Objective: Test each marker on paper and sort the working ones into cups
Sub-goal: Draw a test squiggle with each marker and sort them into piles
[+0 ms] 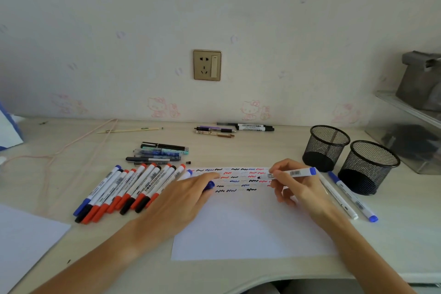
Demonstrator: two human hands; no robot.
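Note:
A white sheet of paper (250, 227) lies on the desk, its top rows filled with black, blue and red squiggles. My right hand (293, 186) grips a white marker with a blue end (296, 172), its uncapped tip over the paper near the right squiggles. On the paper's left edge rests my left hand (183, 196), holding a blue cap (210, 185) under its fingers. A row of several capped red, black and blue markers (128, 191) lies to the left. Two black mesh cups (325, 148) (367, 167) stand at the right.
Two white markers with blue caps (350, 196) lie right of the paper by the cups. Several pens (160, 153) lie behind the marker row, more pens (236, 129) near the wall. A pink cord (71, 145) crosses the left desk. A clear box (405, 136) stands far right.

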